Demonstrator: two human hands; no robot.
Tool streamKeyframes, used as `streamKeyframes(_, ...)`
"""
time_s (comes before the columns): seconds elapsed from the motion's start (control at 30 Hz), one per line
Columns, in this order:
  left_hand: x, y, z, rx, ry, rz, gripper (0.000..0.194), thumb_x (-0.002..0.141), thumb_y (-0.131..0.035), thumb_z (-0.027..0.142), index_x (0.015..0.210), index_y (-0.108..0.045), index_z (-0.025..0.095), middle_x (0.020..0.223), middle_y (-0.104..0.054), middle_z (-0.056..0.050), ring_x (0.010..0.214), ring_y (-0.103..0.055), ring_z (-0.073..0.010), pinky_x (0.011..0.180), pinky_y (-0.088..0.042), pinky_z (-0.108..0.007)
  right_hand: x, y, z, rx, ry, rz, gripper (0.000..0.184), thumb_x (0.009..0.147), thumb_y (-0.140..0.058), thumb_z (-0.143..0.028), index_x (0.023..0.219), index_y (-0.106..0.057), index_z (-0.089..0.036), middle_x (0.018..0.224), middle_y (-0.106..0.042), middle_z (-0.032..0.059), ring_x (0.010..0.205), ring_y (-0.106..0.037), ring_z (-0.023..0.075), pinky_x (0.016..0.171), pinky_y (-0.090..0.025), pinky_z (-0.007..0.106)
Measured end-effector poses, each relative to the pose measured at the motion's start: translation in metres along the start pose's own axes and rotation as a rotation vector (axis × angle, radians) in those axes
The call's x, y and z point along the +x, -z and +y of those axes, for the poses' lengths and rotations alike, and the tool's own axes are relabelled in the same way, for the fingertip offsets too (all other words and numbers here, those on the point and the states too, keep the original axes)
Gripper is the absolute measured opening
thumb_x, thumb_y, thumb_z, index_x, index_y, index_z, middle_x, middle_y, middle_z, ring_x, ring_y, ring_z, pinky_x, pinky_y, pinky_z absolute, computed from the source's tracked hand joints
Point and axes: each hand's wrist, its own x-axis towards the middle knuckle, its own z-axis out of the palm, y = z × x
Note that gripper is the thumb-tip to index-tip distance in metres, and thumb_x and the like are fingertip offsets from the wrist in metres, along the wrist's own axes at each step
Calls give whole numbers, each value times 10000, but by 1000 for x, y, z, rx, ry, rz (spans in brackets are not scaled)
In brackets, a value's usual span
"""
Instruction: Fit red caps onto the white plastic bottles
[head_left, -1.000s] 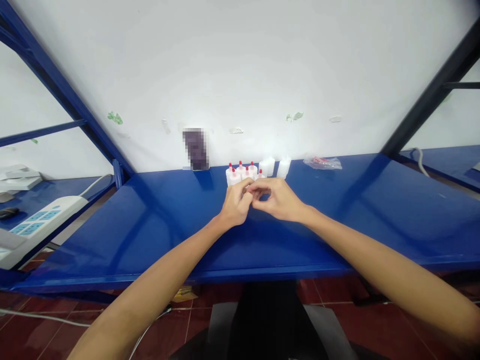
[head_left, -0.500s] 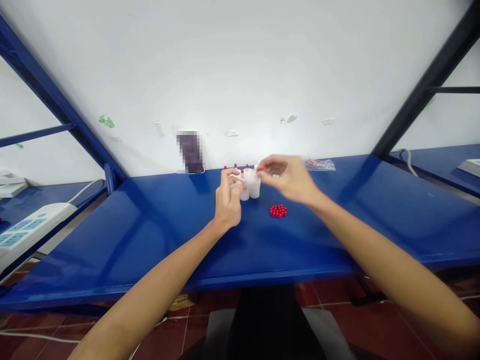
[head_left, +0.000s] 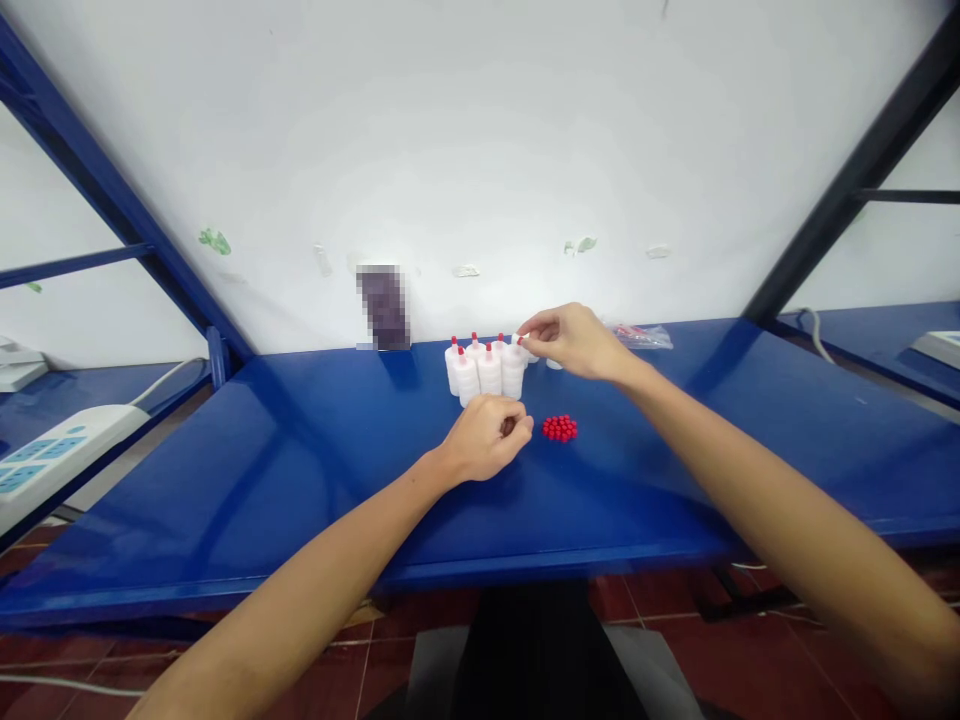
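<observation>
Several white bottles (head_left: pixel 490 372) with red caps on their tips stand upright in a close cluster toward the back of the blue table. At the cluster's right side, my right hand (head_left: pixel 574 340) pinches a small red cap (head_left: pixel 520 340) between thumb and fingertips at the top of a white bottle (head_left: pixel 513 375). In front of the bottles, my left hand (head_left: pixel 491 437) is curled closed, low over the table. Whatever its fingers hold, if anything, is hidden. Just right of it lies a pile of loose red caps (head_left: pixel 560 428).
A clear plastic bag (head_left: pixel 643 337) with red pieces lies behind my right hand. A blurred purple device (head_left: pixel 386 308) leans on the wall at the back left. A white power strip (head_left: pixel 64 455) is at the far left, beside the blue table (head_left: pixel 315 480).
My left hand has come away from the bottles, moving toward me and right, near the loose caps, and its fingers have curled. My right hand stays at the right-hand bottle's top with the red cap.
</observation>
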Motion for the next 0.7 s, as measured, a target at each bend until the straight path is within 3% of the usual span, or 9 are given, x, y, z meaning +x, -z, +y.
streamKeyframes(0.17, 4, 1, -4, 76, 52, 30, 387, 897, -433, 246, 525, -356, 172, 542, -421, 18, 555, -379, -110, 630, -300, -292, 0, 20, 26, 58, -88, 114, 178, 749, -678, -213, 895, -695, -112, 727, -697, 76, 673, -654, 187, 625, -494, 309)
streamKeyframes(0.3, 3, 1, -3, 33, 138, 66, 339, 974, -384, 319, 698, -516, 175, 546, -437, 42, 511, -371, -105, 572, -277, -273, -8, 20, 49, 49, -101, 31, 338, 747, -675, -215, 1068, -609, -134, 753, -714, 60, 674, -669, 191, 634, -505, 309)
streamKeyframes(0.4, 0, 3, -1, 52, 71, 88, 196, 959, -416, 266, 900, -581, 177, 659, -543, 28, 575, -456, -116, 604, -335, -260, -16, 15, 65, -39, -92, -128, 302, 754, -652, -232, 1042, -616, -149, 744, -713, 47, 669, -661, 186, 643, -499, 303)
streamKeyframes(0.53, 5, 8, 7, 100, -66, 90, 185, 952, -423, 232, 983, -596, 175, 860, -629, -33, 701, -533, -138, 692, -417, -276, -24, 15, 75, -136, -113, -450, 187, 731, -632, -230, 901, -659, -156, 703, -694, 26, 661, -643, 180, 639, -480, 292)
streamKeyframes(0.7, 49, 2, 31, 157, -119, 55, 220, 962, -390, 216, 1047, -590, 179, 994, -637, -75, 873, -593, -183, 815, -458, -323, -35, 24, 65, -150, -82, -581, 104, 721, -595, -191, 802, -659, -177, 659, -642, -3, 596, -571, 159, 581, -433, 287)
